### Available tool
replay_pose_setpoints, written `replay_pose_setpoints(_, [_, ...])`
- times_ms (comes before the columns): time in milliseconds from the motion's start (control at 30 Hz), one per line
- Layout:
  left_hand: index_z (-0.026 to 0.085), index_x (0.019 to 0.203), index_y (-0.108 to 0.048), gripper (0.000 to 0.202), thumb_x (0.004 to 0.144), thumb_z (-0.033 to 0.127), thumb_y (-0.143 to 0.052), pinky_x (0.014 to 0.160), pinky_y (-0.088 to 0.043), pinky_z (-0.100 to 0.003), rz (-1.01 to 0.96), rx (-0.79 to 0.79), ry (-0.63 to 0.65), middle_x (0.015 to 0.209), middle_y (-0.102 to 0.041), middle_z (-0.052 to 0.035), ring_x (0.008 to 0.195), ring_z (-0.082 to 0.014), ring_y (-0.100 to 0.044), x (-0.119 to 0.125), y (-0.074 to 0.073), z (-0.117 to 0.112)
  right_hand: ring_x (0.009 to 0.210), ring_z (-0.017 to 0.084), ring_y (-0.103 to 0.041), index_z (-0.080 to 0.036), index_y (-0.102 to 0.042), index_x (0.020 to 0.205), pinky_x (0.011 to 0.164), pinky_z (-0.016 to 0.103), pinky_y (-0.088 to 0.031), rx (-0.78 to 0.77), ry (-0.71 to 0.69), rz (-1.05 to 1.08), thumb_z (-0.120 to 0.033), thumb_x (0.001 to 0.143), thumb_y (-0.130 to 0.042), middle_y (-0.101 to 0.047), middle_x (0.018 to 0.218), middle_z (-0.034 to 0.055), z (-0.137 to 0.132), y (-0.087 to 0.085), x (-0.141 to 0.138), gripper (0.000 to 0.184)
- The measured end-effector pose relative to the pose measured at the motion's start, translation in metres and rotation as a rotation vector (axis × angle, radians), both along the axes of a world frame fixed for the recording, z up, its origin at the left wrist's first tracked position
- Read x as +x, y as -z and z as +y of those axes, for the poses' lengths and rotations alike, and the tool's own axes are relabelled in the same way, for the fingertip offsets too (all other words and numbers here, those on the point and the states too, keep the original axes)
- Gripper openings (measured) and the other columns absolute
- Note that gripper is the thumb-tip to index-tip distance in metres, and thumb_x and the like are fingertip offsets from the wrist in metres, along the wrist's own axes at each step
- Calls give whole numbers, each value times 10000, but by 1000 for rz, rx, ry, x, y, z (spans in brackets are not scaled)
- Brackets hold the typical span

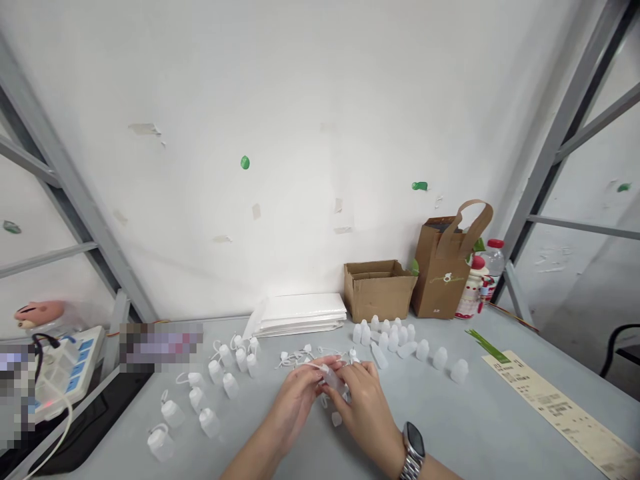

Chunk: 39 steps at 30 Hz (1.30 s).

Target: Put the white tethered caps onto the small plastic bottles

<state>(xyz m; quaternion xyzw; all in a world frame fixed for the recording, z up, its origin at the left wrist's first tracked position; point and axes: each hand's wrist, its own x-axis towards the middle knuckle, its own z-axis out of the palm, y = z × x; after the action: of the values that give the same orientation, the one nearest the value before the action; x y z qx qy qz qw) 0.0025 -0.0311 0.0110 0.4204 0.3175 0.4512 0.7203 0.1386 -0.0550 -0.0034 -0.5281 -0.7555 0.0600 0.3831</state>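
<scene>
Fingers of left hand and right hand pinch one small bottle between them; looped bottles leftward look finished (roughly a dozen), plain bottles rightward seemingly remain.

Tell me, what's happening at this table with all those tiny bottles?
A person holds one small clear bottle between the left hand and the right hand, just above the grey table. To the left stand bottles with white loops on them. To the right stand plain bottles. Loose white pieces lie just behind the hands. A cardboard box and a paper bag sit by the wall.
</scene>
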Motion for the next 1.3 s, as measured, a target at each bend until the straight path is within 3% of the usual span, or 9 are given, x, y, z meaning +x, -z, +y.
replay_pose_setpoints(200, [141,891,-699,243,729,179,-521,855,-388,-327,-33,-15,12,953,-700,-90,969,-236,-580,0,-2,0,666,181,-498,-192,-571,639,662,297,-362,-278,-40,284,-298,753,-634,-592,646,5,4,-1,-1,168])
replay_pose_setpoints(367, [133,900,-689,242,715,187,-543,826,-407,-333,-55,-56,5,953,-698,-104,1009,-260,-568,-1,-3,2,497,115,-482,-163,-568,597,511,238,-355,-589,-239,773,-417,694,-647,-568,531,-19,10,-6,-3,283])
replay_pose_setpoints(467, [118,930,-677,258,728,190,-532,826,-400,-329,-68,-76,18,962,-695,-119,1028,-261,-560,-2,-1,2,429,79,-437,-143,-583,589,445,211,-300,-684,-316,923,-485,620,-692,-562,496,-24,13,-5,-5,360])
replay_pose_setpoints(733, [109,880,-684,268,720,209,-493,797,-386,-320,-124,-106,20,887,-703,-113,929,-238,-577,-3,0,3,412,59,-382,-132,-564,528,438,210,-273,-715,-398,989,-512,659,-651,-571,503,3,15,-2,-1,411])
replay_pose_setpoints(1000, [132,989,-662,309,747,243,-505,831,-368,-356,-133,-67,67,952,-694,-105,941,-247,-571,-3,-9,1,418,64,-394,-139,-595,588,437,201,-277,-657,-331,987,-470,622,-705,-565,475,-24,17,-9,1,350])
replay_pose_setpoints(1100, [132,1012,-656,307,749,234,-536,830,-374,-351,-103,-68,28,971,-693,-110,945,-246,-573,-2,-9,1,484,89,-450,-136,-646,615,476,212,-323,-607,-300,945,-455,627,-706,-590,540,-7,16,-9,1,324])
replay_pose_setpoints(1300, [150,920,-672,225,742,271,-608,855,-390,-365,-64,-42,-70,997,-684,-111,1035,-270,-547,-2,-7,2,562,106,-467,-155,-698,780,558,229,-368,-614,-402,871,-441,710,-637,-565,608,-16,12,-13,0,301])
